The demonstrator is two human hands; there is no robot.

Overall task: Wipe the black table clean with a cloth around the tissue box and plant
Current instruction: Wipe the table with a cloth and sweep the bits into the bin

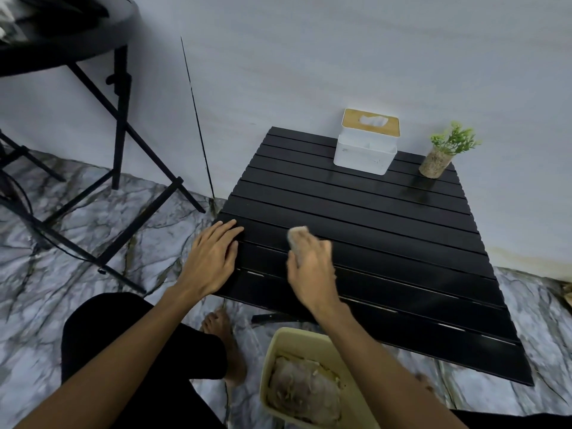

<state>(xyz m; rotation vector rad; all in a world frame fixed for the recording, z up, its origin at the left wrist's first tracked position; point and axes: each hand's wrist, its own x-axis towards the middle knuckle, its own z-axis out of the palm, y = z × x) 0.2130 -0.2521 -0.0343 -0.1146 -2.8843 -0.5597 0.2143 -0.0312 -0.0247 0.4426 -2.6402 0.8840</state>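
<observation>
Fingers (295,258) of right hand (309,270) curled round pale cloth (297,235), pressing it on near-left slats of black desk (387,230). Left hand (210,255) flat on desk's left edge, fingers straight, holding nothing. Tissue box (366,147) and plant (445,150) stand at far edge, well apart from cloth, ahead and right. Slats run crosswise. Right hand nearer both; wiping would need to carry forward-right.
</observation>
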